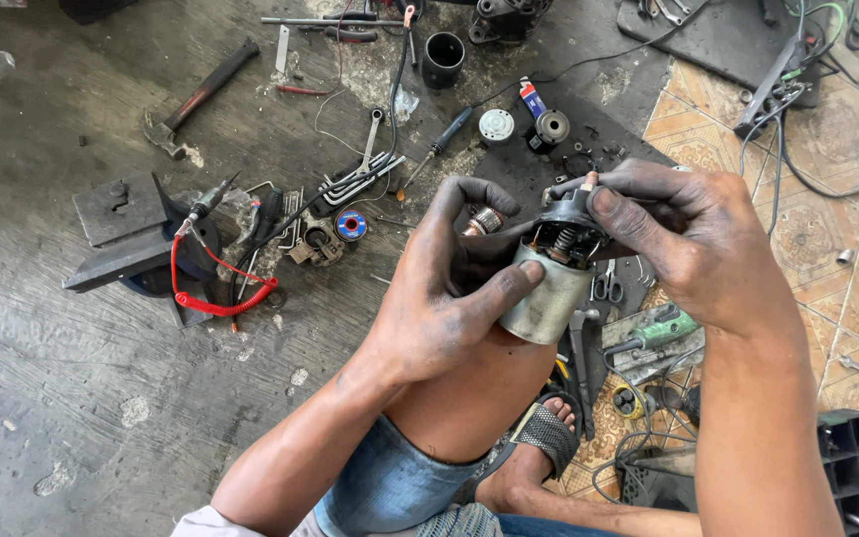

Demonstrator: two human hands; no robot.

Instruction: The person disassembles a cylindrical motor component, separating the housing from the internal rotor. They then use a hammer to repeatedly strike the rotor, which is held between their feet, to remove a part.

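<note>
Above the person's bent knee, both dirty hands held a small round silver metal motor (546, 293). The left hand (449, 288) was wrapped around the motor's side, with the thumb pressed flat on the shiny can. The right hand (693, 239) gripped the black end cap (571, 214) at the top of the motor, with fingers curled over it. Small springs and copper parts showed between the cap and the can.

On the grey concrete floor (72, 398) lay many tools. A hammer with a dark handle (201, 94) rested far to the left. A red curly wire (219, 288) sat near a dark metal block (136, 244). A blue-handled screwdriver (439, 144) lay just past the hands. A black round cup (442, 58) stood near the top. A green power tool (653, 333) lay on the patterned tiles (827, 239) below the right hand.
</note>
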